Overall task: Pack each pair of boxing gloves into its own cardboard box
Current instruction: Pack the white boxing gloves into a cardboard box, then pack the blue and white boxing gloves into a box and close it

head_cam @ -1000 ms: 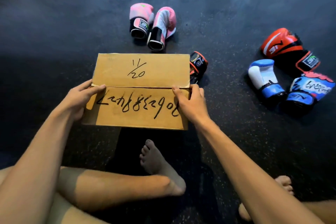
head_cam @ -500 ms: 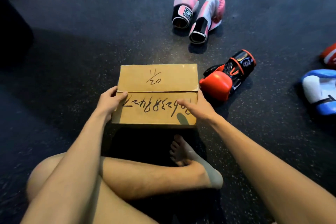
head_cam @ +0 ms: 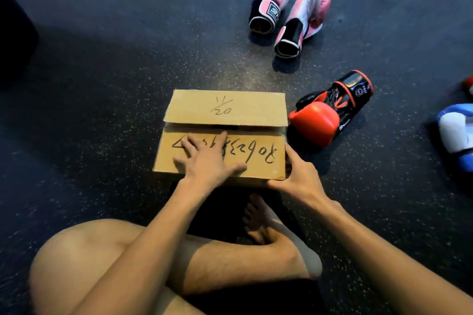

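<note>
A cardboard box with black handwriting sits on the dark floor in front of my crossed legs, its two top flaps folded down with a narrow gap between them. My left hand lies flat, fingers spread, pressing on the near flap. My right hand grips the box's near right corner, thumb on the front edge. A red and black glove lies just right of the box. Two pink gloves lie farther back. A blue and white glove shows at the right edge.
A sliver of another red glove peeks in at the right edge. A dark bulky object stands at the far left. My bare foot rests just behind the box on the speckled floor.
My left hand moved from the box's left edge onto the near flap, now flat on it. My right hand shifted from the flap to the near right corner. The view panned slightly left.
</note>
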